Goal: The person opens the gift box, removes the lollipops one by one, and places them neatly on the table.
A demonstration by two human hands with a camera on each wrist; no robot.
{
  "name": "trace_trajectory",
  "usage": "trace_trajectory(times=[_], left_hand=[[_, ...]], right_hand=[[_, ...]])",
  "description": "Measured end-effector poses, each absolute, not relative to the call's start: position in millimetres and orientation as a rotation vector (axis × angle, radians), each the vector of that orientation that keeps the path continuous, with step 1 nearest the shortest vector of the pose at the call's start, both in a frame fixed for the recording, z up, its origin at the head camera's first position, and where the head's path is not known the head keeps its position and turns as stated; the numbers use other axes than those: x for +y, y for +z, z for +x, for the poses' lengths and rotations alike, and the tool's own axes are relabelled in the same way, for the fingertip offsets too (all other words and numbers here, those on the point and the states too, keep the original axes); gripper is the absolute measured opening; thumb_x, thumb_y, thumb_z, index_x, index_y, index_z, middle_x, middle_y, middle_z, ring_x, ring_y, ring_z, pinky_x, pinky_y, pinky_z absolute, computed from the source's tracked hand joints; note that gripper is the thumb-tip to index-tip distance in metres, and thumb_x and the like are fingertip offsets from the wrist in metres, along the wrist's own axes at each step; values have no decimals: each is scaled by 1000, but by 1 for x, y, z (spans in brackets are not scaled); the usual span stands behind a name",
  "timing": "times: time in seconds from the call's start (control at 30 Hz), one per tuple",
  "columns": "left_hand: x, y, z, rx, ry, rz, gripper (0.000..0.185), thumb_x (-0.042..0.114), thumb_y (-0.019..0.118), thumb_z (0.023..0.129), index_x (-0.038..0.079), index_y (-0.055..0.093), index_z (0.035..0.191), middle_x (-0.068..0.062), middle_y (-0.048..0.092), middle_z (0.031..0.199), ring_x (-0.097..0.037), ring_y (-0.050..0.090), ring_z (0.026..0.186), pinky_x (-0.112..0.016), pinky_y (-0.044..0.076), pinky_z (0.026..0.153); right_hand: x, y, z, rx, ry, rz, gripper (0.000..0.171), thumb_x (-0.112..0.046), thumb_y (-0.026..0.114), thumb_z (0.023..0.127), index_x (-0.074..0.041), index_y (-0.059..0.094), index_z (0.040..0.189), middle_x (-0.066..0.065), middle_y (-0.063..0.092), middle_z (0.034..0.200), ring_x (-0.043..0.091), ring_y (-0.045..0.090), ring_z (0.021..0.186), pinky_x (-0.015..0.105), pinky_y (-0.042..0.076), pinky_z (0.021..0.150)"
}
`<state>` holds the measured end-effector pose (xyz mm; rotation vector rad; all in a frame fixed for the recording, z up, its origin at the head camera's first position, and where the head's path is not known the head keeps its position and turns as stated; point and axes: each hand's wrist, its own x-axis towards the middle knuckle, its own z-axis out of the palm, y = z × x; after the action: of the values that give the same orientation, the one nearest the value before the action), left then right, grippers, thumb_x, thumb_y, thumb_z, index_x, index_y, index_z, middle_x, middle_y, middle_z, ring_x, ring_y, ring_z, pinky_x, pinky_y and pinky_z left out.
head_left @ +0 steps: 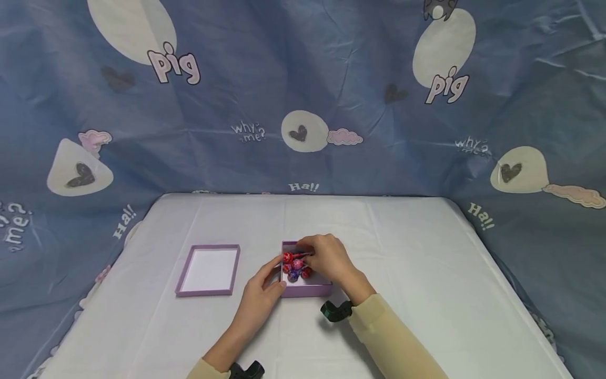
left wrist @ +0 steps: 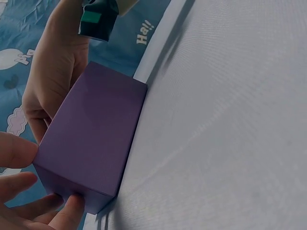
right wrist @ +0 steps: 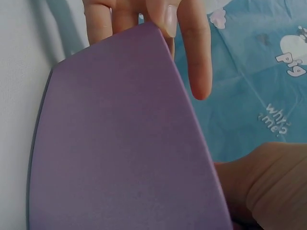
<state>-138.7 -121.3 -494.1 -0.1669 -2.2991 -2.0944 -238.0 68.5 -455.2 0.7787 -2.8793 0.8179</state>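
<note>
A purple box [head_left: 306, 291] with a white inside stands on the table, holding several lollipops [head_left: 293, 275] with red, pink and blue wrappers at its left side. My left hand [head_left: 259, 295] rests against the box's left wall, thumb by the front corner; these fingers [left wrist: 72, 213] touch the side in the left wrist view. My right hand [head_left: 330, 258] reaches into the box from above with bent fingers, pinching a lollipop by its stick near the back. Its fingertips are partly hidden. In the right wrist view the box's wall [right wrist: 115, 134] hides the inside.
A shallow square purple lid [head_left: 208, 293], white inside, lies to the left of the box. White cloth [head_left: 416, 263] covers the table. Behind hangs a blue printed curtain [head_left: 227, 168]. Each wrist wears a black band [head_left: 337, 311].
</note>
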Motion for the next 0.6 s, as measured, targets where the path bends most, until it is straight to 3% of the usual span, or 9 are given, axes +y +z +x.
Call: trace_trajectory(times=[0.33,0.6], left_hand=[[-120,-492,-139,-2301,-2094,-156,59,-2,63,95,14,49,150,-9,41,155,-32,39,142,-36,42,107],[-121,-494,-139,-2304,-2084,-156,58,0,64,95,15,50,149,-12,44,153,-32,40,141,-39,42,108]], right_hand=[[69,-456,-240,-2849,777,784,34,-1,78,79,-17,80,108,-5,75,89,8,65,79,29,53,69],[71,-455,-239,-2817,825,828,24,0,76,83,-13,81,103,-2,75,92,10,66,78,27,54,68]])
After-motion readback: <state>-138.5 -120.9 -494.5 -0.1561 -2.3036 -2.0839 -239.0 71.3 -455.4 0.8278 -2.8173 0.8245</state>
